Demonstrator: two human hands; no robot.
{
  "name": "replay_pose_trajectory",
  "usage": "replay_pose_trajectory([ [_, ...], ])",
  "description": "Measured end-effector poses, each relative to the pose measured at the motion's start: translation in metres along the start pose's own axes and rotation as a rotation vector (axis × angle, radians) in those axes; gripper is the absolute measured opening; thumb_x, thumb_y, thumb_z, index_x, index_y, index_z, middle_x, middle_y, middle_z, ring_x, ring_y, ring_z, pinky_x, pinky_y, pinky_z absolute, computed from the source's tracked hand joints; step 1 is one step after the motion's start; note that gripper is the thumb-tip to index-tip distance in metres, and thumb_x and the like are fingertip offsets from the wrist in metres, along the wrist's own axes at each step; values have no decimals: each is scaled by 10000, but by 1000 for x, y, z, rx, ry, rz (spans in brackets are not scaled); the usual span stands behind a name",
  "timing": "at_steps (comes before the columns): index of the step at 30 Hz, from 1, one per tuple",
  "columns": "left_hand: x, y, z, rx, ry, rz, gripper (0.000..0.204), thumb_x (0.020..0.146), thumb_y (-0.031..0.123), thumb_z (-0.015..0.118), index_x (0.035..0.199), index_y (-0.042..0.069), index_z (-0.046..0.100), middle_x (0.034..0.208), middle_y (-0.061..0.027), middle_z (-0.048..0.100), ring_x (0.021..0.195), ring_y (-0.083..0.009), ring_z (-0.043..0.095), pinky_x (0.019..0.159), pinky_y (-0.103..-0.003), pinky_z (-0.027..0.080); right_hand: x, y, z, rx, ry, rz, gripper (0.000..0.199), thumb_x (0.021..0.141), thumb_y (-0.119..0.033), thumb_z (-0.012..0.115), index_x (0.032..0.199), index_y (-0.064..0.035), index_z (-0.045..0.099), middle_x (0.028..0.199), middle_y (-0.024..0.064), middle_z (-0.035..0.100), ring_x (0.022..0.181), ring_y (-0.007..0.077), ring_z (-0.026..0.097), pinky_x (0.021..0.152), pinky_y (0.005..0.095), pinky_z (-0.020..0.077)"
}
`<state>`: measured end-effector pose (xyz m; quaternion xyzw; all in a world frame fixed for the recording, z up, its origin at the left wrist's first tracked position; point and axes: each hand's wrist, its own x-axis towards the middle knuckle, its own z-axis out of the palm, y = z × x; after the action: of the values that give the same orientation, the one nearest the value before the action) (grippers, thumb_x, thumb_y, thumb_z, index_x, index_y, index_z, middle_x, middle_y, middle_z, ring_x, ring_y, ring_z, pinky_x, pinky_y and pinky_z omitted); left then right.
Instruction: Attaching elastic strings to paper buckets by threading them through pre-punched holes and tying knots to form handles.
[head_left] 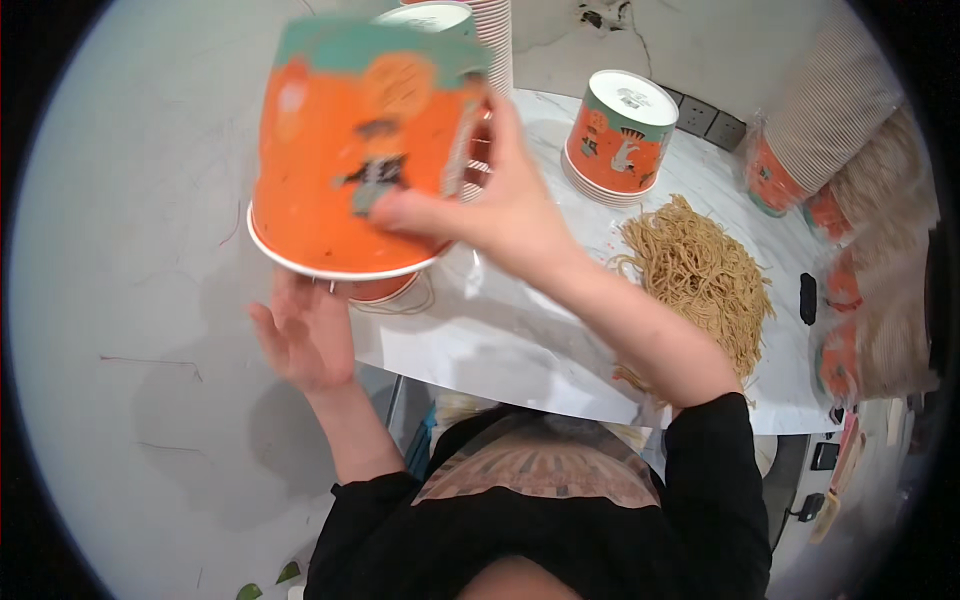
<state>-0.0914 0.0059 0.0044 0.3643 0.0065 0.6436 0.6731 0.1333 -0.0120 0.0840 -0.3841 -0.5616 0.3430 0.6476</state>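
My right hand (pixel 490 210) grips an orange and green paper bucket (pixel 330 150), raised and upside down, its white rim lowest. The thumb presses the printed side; the fingers are behind it. Below the rim my left hand (pixel 315 335) is open, palm up, thumb apart, its fingertips partly hidden by the bucket. Behind the raised bucket, part of another orange bucket (pixel 385 289) shows at the table edge, with thin tan cord beside it.
Nested upside-down buckets (pixel 610 145) stand on the white marbled table (pixel 500 345). A heap of tan cord-like strands (pixel 705 285) lies at its right. Tall bucket stacks (pixel 495 45) stand at the back, and plastic-wrapped stacks (pixel 835 105) lean along the right. Wall sockets (pixel 700 115) line the back.
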Motion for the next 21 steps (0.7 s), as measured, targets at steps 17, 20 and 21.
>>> replay_pose_trajectory([
  [17,19,41,-5,535,522,100,273,1072,315,526,1097,58,614,1063,-50,690,948,-139,655,825,-327,520,59,30,40,-33,-393,234,1177,556,-650,910,1353,102,481,1311,278,521,1202,318,601,985,395,524],
  [20,11,51,-34,395,351,-40,254,1065,303,537,1091,62,614,976,-27,673,780,-107,588,689,-284,460,65,46,41,-114,-297,63,1161,553,-624,920,1371,72,479,1308,277,524,1249,319,565,1046,401,477],
  [21,6,49,-38,395,349,-41,254,1065,303,537,1091,62,614,976,-27,673,780,-107,588,689,-284,460,71,50,40,-145,-325,45,1177,550,-610,925,1396,65,464,1312,269,522,1265,321,550,1068,401,457],
])
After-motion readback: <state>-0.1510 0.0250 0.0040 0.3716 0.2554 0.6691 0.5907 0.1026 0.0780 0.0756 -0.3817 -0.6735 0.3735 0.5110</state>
